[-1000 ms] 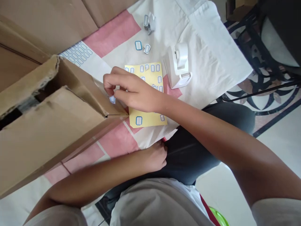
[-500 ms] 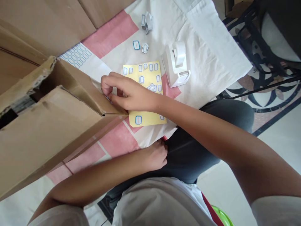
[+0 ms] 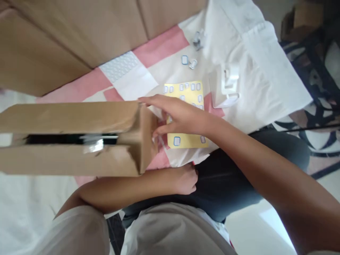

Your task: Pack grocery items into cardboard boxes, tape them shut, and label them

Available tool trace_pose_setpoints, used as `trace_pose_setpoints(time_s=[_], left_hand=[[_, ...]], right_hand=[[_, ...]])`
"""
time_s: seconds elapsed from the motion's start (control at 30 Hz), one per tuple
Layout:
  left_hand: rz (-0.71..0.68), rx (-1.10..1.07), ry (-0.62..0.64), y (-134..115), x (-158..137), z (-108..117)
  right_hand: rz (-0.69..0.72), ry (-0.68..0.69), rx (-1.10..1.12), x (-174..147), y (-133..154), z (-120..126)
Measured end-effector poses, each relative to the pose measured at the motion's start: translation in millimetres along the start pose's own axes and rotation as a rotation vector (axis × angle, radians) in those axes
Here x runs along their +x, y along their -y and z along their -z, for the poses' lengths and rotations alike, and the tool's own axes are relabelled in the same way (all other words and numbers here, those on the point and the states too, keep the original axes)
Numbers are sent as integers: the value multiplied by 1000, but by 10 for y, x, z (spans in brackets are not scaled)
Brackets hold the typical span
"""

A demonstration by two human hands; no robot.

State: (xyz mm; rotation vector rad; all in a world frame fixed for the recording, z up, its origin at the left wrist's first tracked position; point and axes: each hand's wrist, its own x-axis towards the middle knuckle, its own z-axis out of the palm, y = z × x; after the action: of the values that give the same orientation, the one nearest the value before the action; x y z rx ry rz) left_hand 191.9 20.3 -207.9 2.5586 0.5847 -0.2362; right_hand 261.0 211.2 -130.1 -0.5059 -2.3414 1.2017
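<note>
A brown cardboard box (image 3: pixel 114 161) lies at the left with a slit along its top, a dark gap and a piece of shiny clear tape (image 3: pixel 93 143) in it. My right hand (image 3: pixel 177 115) is at the box's right end, with fingers and thumb spread and touching it. Under that hand lies a yellow sheet (image 3: pixel 188 141) bearing several blue-edged labels. My left hand (image 3: pixel 187 179) rests in a fist on my lap at the table's edge. A small red bit shows beside it; what the fist holds, if anything, is hidden.
A white tape dispenser (image 3: pixel 225 86) stands right of the yellow sheet. Behind are a loose label (image 3: pixel 184 60), crumpled scraps (image 3: pixel 197 40) and a white label sheet (image 3: pixel 127 72). Large cardboard boxes (image 3: pixel 101 28) line the back of the cloth-covered surface (image 3: pixel 170 49).
The cardboard box has turned and now lies level across the view, its slit facing me. My right hand has uncurled against its end. My left fist stays on my lap; the view has shifted.
</note>
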Motion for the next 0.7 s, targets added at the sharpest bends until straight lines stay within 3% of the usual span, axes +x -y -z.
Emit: trace_pose_setpoints(time_s=[0.13, 0.23, 0.33, 0.47, 0.7], left_hand=[[-27, -39, -29, 27, 40, -43], [-77, -53, -96, 48, 40, -24], [-125, -50, -137, 34, 54, -44], [-80, -50, -124, -12, 119, -96], [-43, -148, -133, 31, 134, -103]], right_hand=[[55, -186, -159, -14, 256, 246], [177, -214, -205, 15, 522, 335], [300, -191, -267, 38, 686, 266], [392, -203, -385, 49, 669, 128], [366, -372, -487, 35, 810, -1]])
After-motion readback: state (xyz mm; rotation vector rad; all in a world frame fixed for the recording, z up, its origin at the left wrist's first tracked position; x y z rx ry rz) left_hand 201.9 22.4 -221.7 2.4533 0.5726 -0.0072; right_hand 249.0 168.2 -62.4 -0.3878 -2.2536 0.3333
